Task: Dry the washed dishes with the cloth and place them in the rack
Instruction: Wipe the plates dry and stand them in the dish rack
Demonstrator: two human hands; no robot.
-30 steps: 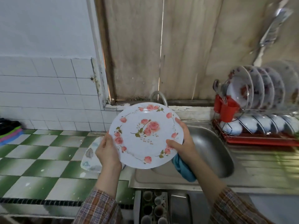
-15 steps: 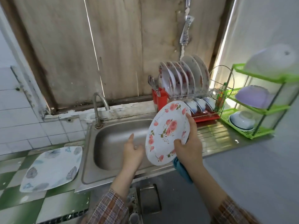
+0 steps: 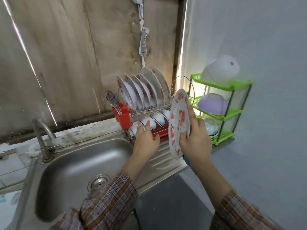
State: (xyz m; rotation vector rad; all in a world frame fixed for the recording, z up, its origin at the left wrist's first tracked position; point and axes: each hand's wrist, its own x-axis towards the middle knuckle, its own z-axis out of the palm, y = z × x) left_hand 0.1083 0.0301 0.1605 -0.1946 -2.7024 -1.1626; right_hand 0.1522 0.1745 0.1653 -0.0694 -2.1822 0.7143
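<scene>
My right hand (image 3: 195, 140) grips a white plate with red roses (image 3: 178, 123) by its right edge and holds it upright, edge-on, just right of the dish rack (image 3: 149, 112). A bit of blue cloth (image 3: 186, 161) shows under that hand. The rack's upper tier carries several rose-pattern plates (image 3: 141, 92) standing on edge; bowls (image 3: 155, 121) sit in the lower tier over a red tray. My left hand (image 3: 146, 140) reaches with straight fingers toward the rack's lower front and holds nothing.
A red cutlery cup (image 3: 122, 116) with spoons hangs on the rack's left end. A steel sink (image 3: 79, 163) with a tap (image 3: 41, 135) lies at left. At right stands a green three-tier shelf (image 3: 222, 112) bearing bowls. A patterned plate's edge (image 3: 8, 198) shows far left.
My left hand let go of the rose plate and moved right toward the rack. My right hand carried the plate from over the counter to beside the rack, turning it edge-on.
</scene>
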